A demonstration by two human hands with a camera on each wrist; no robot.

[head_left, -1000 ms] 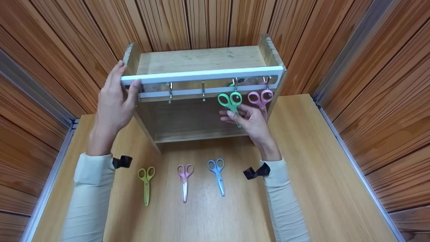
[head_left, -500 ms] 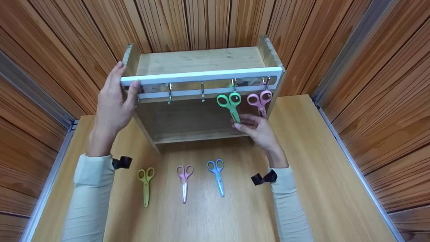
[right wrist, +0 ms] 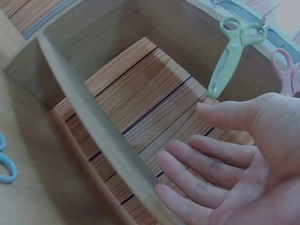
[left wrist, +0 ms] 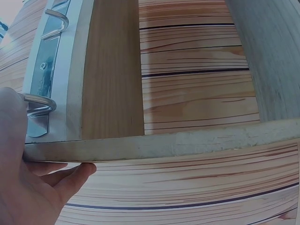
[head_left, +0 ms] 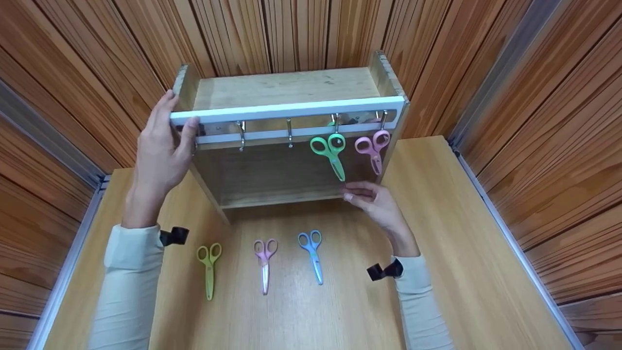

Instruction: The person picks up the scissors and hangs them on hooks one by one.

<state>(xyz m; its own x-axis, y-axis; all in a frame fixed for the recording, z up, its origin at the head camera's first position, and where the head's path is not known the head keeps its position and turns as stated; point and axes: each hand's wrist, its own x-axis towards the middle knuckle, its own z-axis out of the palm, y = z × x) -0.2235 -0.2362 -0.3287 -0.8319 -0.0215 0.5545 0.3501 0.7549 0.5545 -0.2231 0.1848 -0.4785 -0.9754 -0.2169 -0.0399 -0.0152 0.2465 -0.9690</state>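
Note:
Green scissors (head_left: 331, 153) hang by one handle loop from a hook on the white hook rail (head_left: 286, 108). Pink scissors (head_left: 373, 149) hang to their right, at the rail's end. My right hand (head_left: 376, 204) is just below the green blade tip, apart from it and holding nothing; its fingers (right wrist: 201, 168) are spread and relaxed in the right wrist view. At the rail's left end, my left hand (head_left: 163, 150) grips the corner of the wooden shelf (left wrist: 187, 143), thumb in front and fingers round the outer side.
On the table (head_left: 272, 321) in front lie yellow-green scissors (head_left: 209, 272), a second pink pair (head_left: 265, 267) and blue scissors (head_left: 312, 257), blades toward me. Bare hooks (head_left: 290, 133) hang along the rail's left part. Wood-panelled walls (head_left: 296, 34) enclose the back and sides.
My right hand has let go of the green scissors and moved down and slightly right, leaving them hanging. My left hand keeps its grip on the shelf corner.

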